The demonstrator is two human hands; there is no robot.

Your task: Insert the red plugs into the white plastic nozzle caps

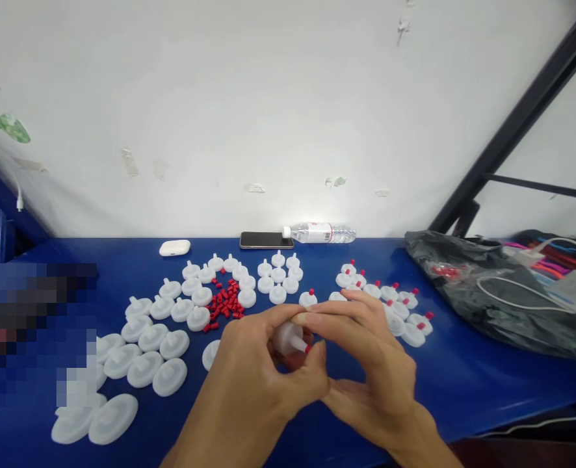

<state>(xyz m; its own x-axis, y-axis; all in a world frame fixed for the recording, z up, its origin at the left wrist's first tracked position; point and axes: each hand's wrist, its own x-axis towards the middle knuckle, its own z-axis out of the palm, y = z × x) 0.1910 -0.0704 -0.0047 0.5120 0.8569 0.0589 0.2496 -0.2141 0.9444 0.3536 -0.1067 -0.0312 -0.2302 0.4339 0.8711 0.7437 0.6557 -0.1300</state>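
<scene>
My left hand (263, 370) is closed round a white round plastic cap (288, 338) with a narrow spout, tilted toward the lower right. A small red tip (308, 349) sits at the spout's end, beside my left thumb. My right hand (370, 364) holds the same cap from the other side, its fingertips meeting my left fingers along the upper edge. Just behind my hands lies a pile of loose red tips (227, 299). White caps without red tips (144, 369) spread over the left and middle, while several red-tipped caps (398, 309) stand to the right.
Along the wall rest a white case (175, 247), a black phone (266, 240) and a clear bottle (320, 233) on its side. A dark plastic bag (493, 312) with cables covers the right of the blue table (463, 390). A blurred patch hides the left edge.
</scene>
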